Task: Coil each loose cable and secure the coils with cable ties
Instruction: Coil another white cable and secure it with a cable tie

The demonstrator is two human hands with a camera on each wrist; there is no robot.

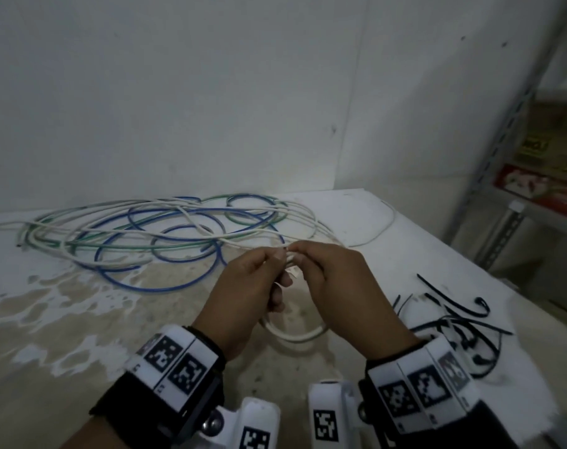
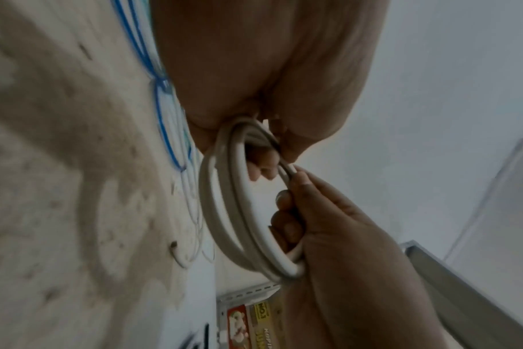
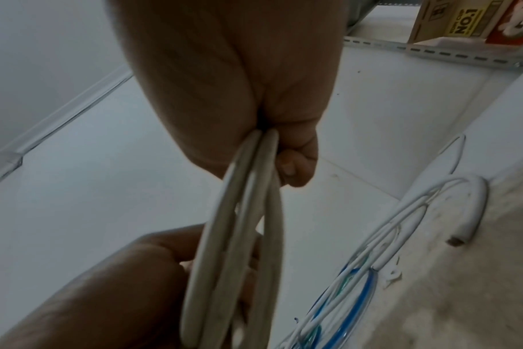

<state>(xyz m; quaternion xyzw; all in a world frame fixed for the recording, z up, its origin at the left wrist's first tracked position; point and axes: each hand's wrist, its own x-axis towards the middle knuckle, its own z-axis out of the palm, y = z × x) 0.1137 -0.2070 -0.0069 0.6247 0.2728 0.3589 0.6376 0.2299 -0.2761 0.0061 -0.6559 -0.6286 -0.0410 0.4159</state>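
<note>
The left hand [image 1: 243, 286] and right hand [image 1: 334, 280] are meeting above the table's [image 1: 65, 319] near edge, both pinching the top of a small white cable coil [image 1: 295, 333]. The coil is hanging on edge below the fingers, its loops standing upright with the long axis running top to bottom, its lower arc showing between the wrists. Loose white, blue and green cables [image 1: 152, 231] are sprawling toward the table's far edge, and black cable ties [image 1: 454, 319] are lying near the right edge.
</note>
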